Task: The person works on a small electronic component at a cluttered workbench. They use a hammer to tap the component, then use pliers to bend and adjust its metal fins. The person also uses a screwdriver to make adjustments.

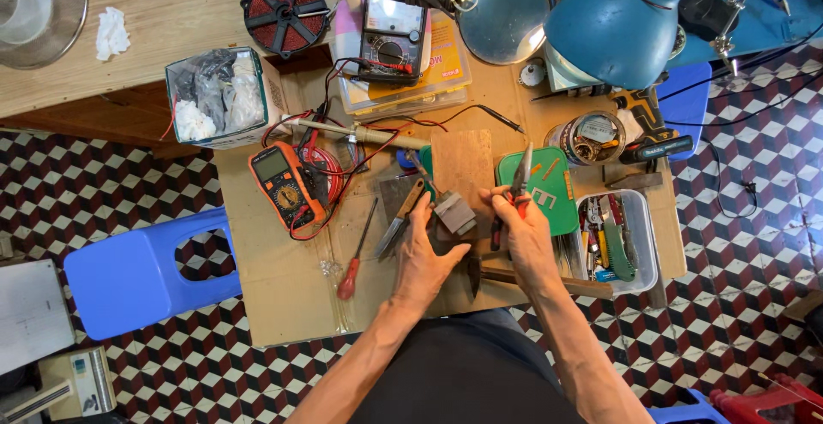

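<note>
Centrally, a small grey block [454, 212] sits on the cardboard-covered bench [283, 295] just under a brown board [463, 162]. The left hand [424, 257] pinches the block at its left edge, while the right hand [525, 235] is closed around red-handled pliers [517, 186], tips pointing up. A knife [401, 218] lies just beside the left hand, a red screwdriver [356, 257] farther left, an orange multimeter [285, 186] beyond.

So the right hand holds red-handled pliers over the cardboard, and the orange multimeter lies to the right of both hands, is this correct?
Not quite. In the head view the orange multimeter lies to the left of both hands, not the right. The rest holds: the right hand holds red-handled pliers over the cardboard.
</note>
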